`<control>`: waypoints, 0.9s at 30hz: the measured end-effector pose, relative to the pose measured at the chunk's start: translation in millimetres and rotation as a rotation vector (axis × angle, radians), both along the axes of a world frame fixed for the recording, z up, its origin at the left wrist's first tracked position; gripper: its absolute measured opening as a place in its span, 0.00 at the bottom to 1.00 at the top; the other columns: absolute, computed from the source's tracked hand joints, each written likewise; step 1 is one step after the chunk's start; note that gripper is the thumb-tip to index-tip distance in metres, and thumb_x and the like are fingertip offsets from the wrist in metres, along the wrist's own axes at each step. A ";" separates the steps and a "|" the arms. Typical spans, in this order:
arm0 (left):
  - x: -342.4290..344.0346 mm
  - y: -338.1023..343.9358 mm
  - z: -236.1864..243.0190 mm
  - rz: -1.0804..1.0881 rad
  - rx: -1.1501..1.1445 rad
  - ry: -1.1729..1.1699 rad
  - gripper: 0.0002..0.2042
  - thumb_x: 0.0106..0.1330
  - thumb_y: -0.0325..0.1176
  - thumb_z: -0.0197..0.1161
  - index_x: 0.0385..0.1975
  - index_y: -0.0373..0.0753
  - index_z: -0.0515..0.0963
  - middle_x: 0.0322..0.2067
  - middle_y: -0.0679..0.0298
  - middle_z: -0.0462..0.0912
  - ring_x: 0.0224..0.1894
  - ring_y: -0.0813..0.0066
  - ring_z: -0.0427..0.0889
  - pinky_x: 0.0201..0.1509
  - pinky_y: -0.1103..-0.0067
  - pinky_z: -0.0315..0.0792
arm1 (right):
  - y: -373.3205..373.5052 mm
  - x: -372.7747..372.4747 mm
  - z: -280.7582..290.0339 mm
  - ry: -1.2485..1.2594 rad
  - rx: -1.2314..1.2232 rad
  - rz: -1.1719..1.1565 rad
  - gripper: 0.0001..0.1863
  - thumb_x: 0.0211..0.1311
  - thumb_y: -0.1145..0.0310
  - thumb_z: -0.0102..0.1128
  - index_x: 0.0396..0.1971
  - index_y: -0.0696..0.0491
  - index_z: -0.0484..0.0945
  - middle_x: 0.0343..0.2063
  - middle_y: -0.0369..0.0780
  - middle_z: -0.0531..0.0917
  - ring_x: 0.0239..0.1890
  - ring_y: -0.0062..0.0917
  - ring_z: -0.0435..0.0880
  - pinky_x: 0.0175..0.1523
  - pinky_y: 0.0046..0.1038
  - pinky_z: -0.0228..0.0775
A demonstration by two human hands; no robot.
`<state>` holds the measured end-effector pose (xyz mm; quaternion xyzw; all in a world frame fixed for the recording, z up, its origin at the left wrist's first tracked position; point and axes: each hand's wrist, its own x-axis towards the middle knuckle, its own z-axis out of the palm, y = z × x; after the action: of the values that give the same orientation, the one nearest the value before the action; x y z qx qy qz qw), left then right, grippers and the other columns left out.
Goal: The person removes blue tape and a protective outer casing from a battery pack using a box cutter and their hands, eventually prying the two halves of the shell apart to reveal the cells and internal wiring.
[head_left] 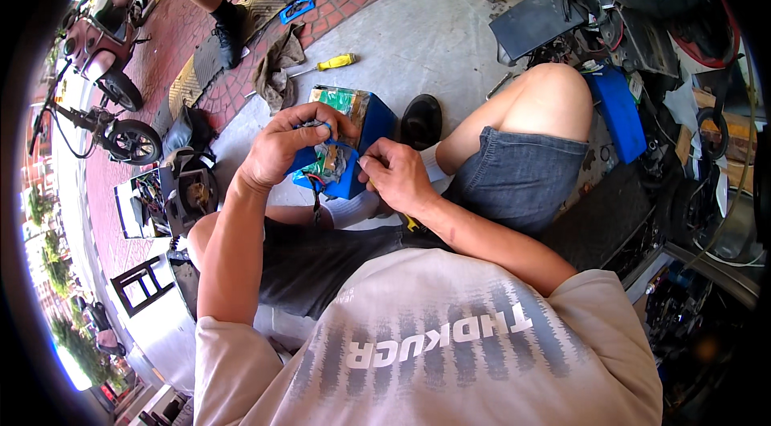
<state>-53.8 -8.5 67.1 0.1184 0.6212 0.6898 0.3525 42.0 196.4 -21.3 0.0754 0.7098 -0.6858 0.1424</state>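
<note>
A blue-wrapped battery pack (373, 117) with green circuit boards, silvery strips and coloured wires (315, 185) stands between my bare legs. My left hand (285, 145) is closed at its upper left, thumb and fingers gripping a piece of blue wrap. Opposite it, my right hand (395, 177) pinches at the torn blue edge near the exposed board; what lies between those fingertips is partly hidden. Just beyond the pack, a yellow-handled screwdriver (336, 61) lies on the pale ground beside a crumpled brown rag (277, 69).
Another person's leg (217, 24) stands at upper left beside parked scooters (112, 65). A small blue tray (295, 10) lies near a striped ramp. At right are a blue case (618, 113), dark boxes and clutter; an opened device (189, 193) sits at left.
</note>
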 end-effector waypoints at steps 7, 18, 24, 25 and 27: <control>14.4 0.4 -12.4 0.174 0.106 -0.147 0.08 0.77 0.31 0.58 0.40 0.32 0.77 0.36 0.55 0.85 0.46 0.64 0.87 0.59 0.68 0.80 | -1.4 2.5 2.7 0.022 0.014 0.001 0.10 0.75 0.70 0.66 0.35 0.61 0.83 0.25 0.44 0.91 0.26 0.29 0.92 0.35 0.33 0.83; 16.6 -0.9 -26.1 0.220 0.149 -0.077 0.09 0.73 0.33 0.54 0.36 0.34 0.76 0.29 0.56 0.81 0.38 0.63 0.83 0.54 0.68 0.77 | -5.0 9.9 2.4 0.027 0.035 -0.014 0.09 0.75 0.71 0.65 0.35 0.62 0.83 0.26 0.44 0.91 0.27 0.28 0.91 0.35 0.32 0.82; 17.9 1.2 -28.9 0.238 0.184 -0.063 0.10 0.72 0.33 0.54 0.34 0.33 0.76 0.28 0.56 0.81 0.36 0.63 0.83 0.56 0.68 0.76 | -7.4 14.6 -2.3 0.038 0.047 -0.027 0.09 0.75 0.70 0.65 0.36 0.61 0.83 0.26 0.43 0.91 0.25 0.23 0.89 0.33 0.28 0.80; 18.2 2.1 -27.9 0.239 0.189 -0.065 0.10 0.72 0.33 0.54 0.34 0.33 0.76 0.28 0.56 0.81 0.36 0.63 0.83 0.57 0.68 0.76 | -8.1 15.1 -1.6 0.031 0.048 -0.035 0.10 0.75 0.70 0.65 0.35 0.61 0.83 0.25 0.44 0.91 0.25 0.26 0.90 0.34 0.30 0.81; 18.3 2.3 -28.8 0.240 0.200 -0.062 0.10 0.72 0.33 0.53 0.34 0.33 0.76 0.28 0.56 0.80 0.36 0.62 0.82 0.57 0.68 0.76 | -9.1 16.3 -1.4 0.026 0.046 -0.049 0.10 0.74 0.69 0.65 0.35 0.61 0.83 0.24 0.44 0.91 0.25 0.28 0.91 0.34 0.32 0.82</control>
<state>-35.5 -6.2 38.3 0.0567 0.5477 0.7888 0.2731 58.3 187.3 -22.7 0.0871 0.7251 -0.6734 0.1146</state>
